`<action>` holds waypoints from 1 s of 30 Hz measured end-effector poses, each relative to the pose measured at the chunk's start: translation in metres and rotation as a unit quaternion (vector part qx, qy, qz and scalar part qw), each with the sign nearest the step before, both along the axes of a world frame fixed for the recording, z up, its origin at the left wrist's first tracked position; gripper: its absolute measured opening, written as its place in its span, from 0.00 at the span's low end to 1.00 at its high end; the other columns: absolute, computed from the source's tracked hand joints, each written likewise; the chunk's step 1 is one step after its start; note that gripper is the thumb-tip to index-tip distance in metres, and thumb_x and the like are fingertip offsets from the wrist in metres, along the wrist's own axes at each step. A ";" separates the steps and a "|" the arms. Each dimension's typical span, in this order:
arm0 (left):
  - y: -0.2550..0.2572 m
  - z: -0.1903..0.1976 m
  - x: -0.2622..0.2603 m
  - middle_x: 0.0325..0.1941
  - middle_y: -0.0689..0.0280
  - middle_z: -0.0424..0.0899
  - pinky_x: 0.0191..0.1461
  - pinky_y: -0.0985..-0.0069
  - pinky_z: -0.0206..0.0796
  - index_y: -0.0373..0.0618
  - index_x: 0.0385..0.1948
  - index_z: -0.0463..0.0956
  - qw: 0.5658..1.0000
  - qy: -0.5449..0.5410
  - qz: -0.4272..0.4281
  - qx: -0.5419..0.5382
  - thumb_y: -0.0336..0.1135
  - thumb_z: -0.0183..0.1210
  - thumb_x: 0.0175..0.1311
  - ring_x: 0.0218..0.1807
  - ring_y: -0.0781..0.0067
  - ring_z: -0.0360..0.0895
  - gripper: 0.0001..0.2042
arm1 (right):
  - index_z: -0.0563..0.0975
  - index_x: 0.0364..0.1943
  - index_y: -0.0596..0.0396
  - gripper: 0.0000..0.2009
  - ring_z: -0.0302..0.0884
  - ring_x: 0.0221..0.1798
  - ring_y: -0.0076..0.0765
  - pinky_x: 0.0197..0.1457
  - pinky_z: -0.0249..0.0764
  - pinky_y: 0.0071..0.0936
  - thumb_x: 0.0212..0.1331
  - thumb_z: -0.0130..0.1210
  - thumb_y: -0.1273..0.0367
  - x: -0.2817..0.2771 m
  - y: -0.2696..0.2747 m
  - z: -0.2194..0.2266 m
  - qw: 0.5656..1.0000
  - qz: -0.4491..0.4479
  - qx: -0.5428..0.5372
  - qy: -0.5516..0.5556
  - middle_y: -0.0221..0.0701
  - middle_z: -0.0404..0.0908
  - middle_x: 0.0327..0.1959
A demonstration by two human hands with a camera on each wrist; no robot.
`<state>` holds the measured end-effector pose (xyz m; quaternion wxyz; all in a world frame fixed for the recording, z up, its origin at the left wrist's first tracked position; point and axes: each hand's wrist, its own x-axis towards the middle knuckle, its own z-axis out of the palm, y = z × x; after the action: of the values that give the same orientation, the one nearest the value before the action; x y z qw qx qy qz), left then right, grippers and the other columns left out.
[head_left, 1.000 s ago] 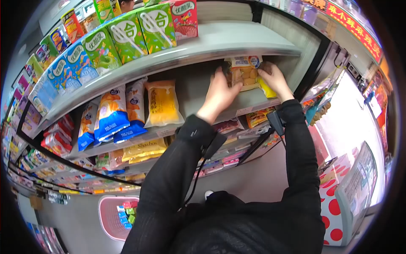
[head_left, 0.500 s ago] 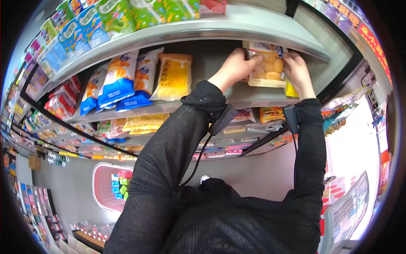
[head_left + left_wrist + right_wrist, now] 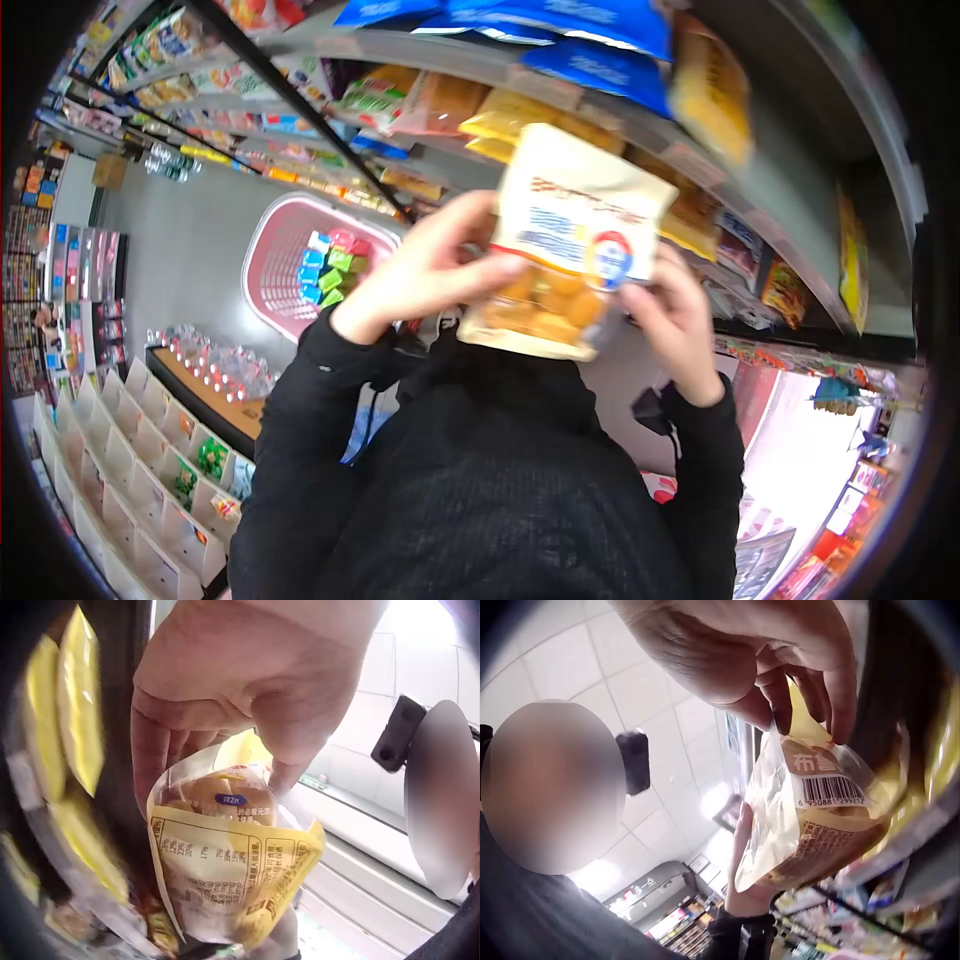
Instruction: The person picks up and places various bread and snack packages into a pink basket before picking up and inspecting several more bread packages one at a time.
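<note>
Both hands hold a cream and clear bag of round golden pastries (image 3: 560,240) upright in front of the chest. The left hand (image 3: 430,265) pinches its left side, thumb across the front. At the right edge, the right hand (image 3: 680,320) grips with thumb and fingers. In the left wrist view the left hand (image 3: 247,682) is above the bag (image 3: 217,862), whose printed table shows. The right wrist view has the right hand (image 3: 765,660) pinching the bag (image 3: 810,817) near a barcode, with a bit of yellow between the fingers.
Shelves with blue bags (image 3: 600,75) and a yellow bag (image 3: 712,85) run along the top and right. A pink basket (image 3: 262,260) holding several small coloured packs stands on the floor at left. White divided bins (image 3: 130,490) and a low table (image 3: 210,400) with bottles are at lower left.
The hands have brought the pastry bag off the shelf and back towards the body. The view has turned down and left, so the basket and bins show more.
</note>
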<state>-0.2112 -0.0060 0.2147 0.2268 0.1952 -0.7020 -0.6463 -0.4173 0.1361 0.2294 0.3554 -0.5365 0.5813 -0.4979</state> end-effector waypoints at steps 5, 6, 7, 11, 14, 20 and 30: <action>-0.046 -0.070 0.131 0.49 0.63 0.68 0.53 0.75 0.58 0.37 0.52 0.57 0.976 -0.028 0.142 0.162 0.31 0.56 0.52 0.51 0.74 0.65 0.25 | 0.69 0.25 0.63 0.05 0.68 0.38 0.27 0.39 0.68 0.21 0.49 0.51 0.75 0.106 -0.116 -0.104 0.989 0.099 0.033 -0.108 0.34 0.67 0.40; -0.051 -0.089 0.153 0.49 0.63 0.68 0.53 0.75 0.58 0.37 0.52 0.57 0.974 -0.031 0.150 0.167 0.31 0.56 0.52 0.51 0.74 0.65 0.25 | 0.69 0.25 0.63 0.06 0.69 0.35 0.29 0.36 0.68 0.22 0.48 0.52 0.74 0.130 -0.136 -0.120 0.986 0.100 0.038 -0.125 0.35 0.68 0.37; -0.055 -0.111 0.174 0.50 0.63 0.67 0.55 0.75 0.57 0.38 0.52 0.56 0.966 -0.032 0.194 0.167 0.29 0.57 0.50 0.53 0.73 0.64 0.26 | 0.68 0.25 0.63 0.06 0.70 0.32 0.32 0.34 0.68 0.23 0.47 0.53 0.74 0.154 -0.155 -0.135 0.984 0.099 0.043 -0.143 0.36 0.69 0.34; -0.058 -0.208 0.243 0.51 0.62 0.66 0.57 0.74 0.55 0.39 0.52 0.54 0.922 -0.048 0.320 0.214 0.23 0.59 0.46 0.54 0.72 0.62 0.29 | 0.69 0.24 0.62 0.07 0.71 0.30 0.47 0.33 0.66 0.34 0.43 0.53 0.73 0.224 -0.210 -0.219 0.982 0.147 0.120 0.014 0.42 0.72 0.25; -0.045 -0.272 0.263 0.49 0.62 0.68 0.53 0.75 0.60 0.38 0.51 0.55 0.904 -0.113 0.351 0.216 0.20 0.57 0.45 0.52 0.72 0.65 0.28 | 0.70 0.24 0.60 0.05 0.71 0.31 0.49 0.35 0.65 0.37 0.43 0.52 0.73 0.260 -0.230 -0.266 0.966 0.187 0.164 0.077 0.43 0.72 0.25; -0.013 -0.366 0.258 0.47 0.64 0.70 0.49 0.77 0.62 0.38 0.51 0.57 0.856 -0.167 0.371 0.320 0.17 0.55 0.44 0.49 0.73 0.68 0.27 | 0.75 0.29 0.58 0.08 0.73 0.36 0.50 0.39 0.68 0.39 0.44 0.46 0.74 0.284 -0.236 -0.361 0.865 0.252 0.279 0.332 0.46 0.75 0.30; 0.024 -0.436 0.214 0.43 0.60 0.72 0.47 0.79 0.62 0.36 0.52 0.55 0.834 -0.166 0.384 0.359 0.21 0.57 0.40 0.45 0.71 0.69 0.31 | 0.68 0.42 0.65 0.15 0.73 0.41 0.50 0.43 0.70 0.38 0.50 0.43 0.72 0.294 -0.232 -0.406 0.817 0.134 0.474 0.300 0.49 0.73 0.39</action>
<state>0.0023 0.0178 -0.2210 0.2506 0.6217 -0.3159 -0.6715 -0.1230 -0.0959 -0.1763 0.4370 -0.4972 0.7456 0.0768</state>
